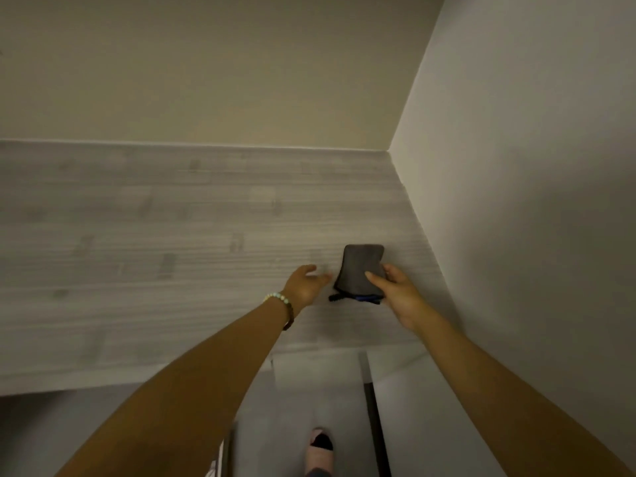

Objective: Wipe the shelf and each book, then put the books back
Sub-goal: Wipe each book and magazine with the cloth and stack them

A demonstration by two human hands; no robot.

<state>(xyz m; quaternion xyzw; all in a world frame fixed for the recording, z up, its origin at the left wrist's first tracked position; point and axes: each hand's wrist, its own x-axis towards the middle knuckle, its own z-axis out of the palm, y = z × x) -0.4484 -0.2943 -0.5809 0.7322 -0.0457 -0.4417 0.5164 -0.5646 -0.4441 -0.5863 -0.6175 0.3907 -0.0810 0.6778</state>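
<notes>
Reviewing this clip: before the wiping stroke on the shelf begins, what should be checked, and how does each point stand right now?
1. Grip on the cloth: the right hand pinches the dark grey cloth between thumb and fingers. Ok.
2. Cloth flat against the shelf: contact cannot be judged from this angle. Cannot tell.
3. Left hand free: it is open beside the cloth and holds nothing. Ok.
4. Wiping path free of books: none show on the visible part of the shelf. Ok.
5. Books within reach for putting back: none in view. Cannot tell.
</notes>
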